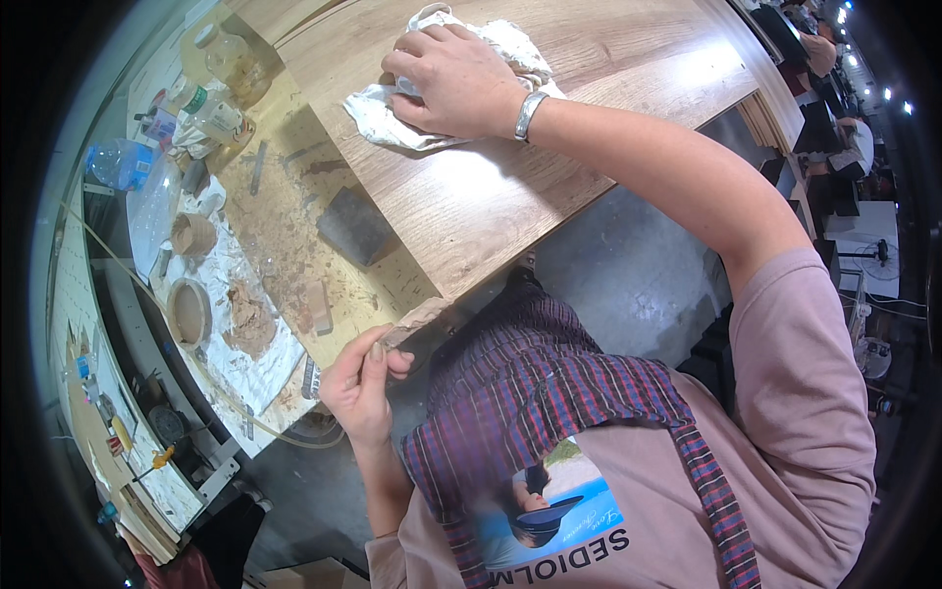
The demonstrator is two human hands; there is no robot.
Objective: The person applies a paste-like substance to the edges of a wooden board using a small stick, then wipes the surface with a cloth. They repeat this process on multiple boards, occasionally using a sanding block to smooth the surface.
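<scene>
My right hand (456,85) presses down on a crumpled white cloth (383,118) with faint stains. Under the cloth lies a wood-grain panel (486,213), with a shiny reflection on its face. Between the thumb and fingers of my left hand (364,383) is a thin strip smeared with tan paste (418,322); what the strip is made of cannot be told. Its far end is close to the panel's near corner. Left of the panel, a dark flat block (356,226) and a small tan block (319,308) rest on the dusty worktable (390,283).
On the table's left are a mound of brown paste (252,320) on white cloth (257,375), a round container (189,313), a tape roll (193,235) and several plastic bottles (221,121). A thin hose (257,423) crosses the table edge. Other people (854,147) are at far right.
</scene>
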